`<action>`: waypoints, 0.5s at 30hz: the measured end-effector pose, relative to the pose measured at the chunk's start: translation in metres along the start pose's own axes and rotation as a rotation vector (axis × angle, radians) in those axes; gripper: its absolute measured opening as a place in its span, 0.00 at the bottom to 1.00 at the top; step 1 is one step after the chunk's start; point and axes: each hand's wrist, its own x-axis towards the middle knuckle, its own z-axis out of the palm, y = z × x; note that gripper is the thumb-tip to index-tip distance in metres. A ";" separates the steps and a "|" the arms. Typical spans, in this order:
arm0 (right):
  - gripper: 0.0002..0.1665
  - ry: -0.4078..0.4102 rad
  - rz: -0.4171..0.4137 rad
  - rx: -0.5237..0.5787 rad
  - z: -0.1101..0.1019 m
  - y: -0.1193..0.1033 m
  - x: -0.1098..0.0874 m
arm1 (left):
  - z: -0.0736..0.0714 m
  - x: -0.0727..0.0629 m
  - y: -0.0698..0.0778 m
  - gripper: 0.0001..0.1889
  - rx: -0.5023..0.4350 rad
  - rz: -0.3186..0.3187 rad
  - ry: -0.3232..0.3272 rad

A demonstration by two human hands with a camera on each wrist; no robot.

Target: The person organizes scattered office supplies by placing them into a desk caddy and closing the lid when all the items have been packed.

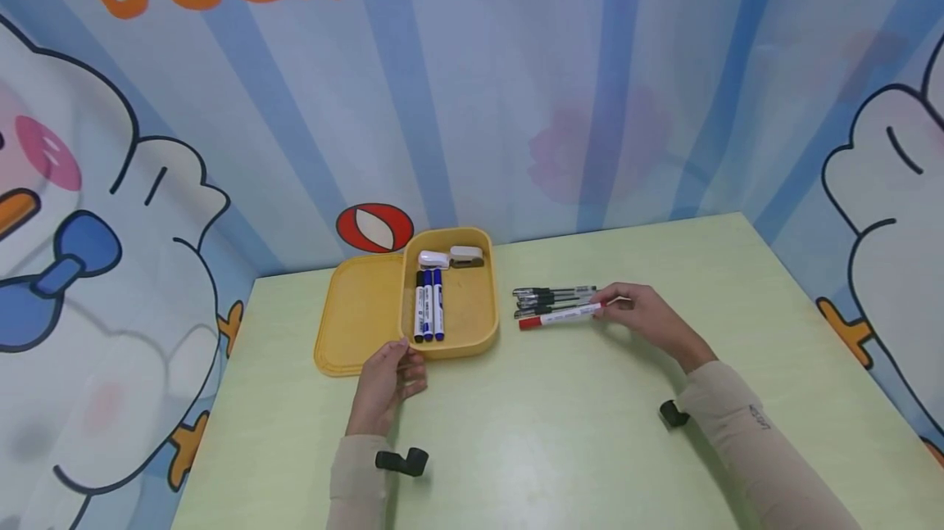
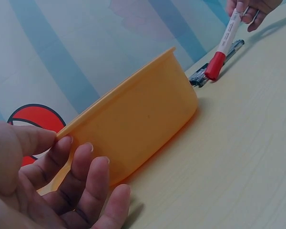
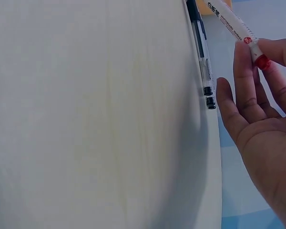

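Note:
My right hand (image 1: 649, 319) pinches the tail end of a white whiteboard marker (image 1: 568, 314) with a red cap. In the right wrist view the marker (image 3: 231, 21) tilts away, thumb and fingertips at its red end. Several black-capped gel pens (image 1: 546, 299) lie on the table just behind it. At the near left corner of a yellow box (image 1: 451, 354), my left hand (image 1: 385, 387) pinches the rim between thumb and index finger; the left wrist view shows the box wall (image 2: 138, 119) beside the other fingers. Inside stand one black and two blue markers (image 1: 428, 305) side by side.
Two white-topped items (image 1: 450, 256) sit at the box's back end, perhaps staplers or correction tape. A yellow lid (image 1: 357, 317) lies on the table left of the box. A printed curtain (image 1: 509, 104) hangs along the table's back edge.

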 end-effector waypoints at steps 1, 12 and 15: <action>0.18 -0.004 -0.003 0.006 0.000 0.000 0.000 | 0.000 0.000 0.000 0.16 -0.002 0.000 -0.002; 0.19 -0.022 -0.008 0.026 0.001 -0.001 0.001 | 0.000 -0.002 0.001 0.16 -0.014 0.004 -0.012; 0.19 -0.014 -0.003 0.032 0.002 -0.001 0.001 | 0.000 -0.001 0.000 0.15 -0.016 0.004 -0.003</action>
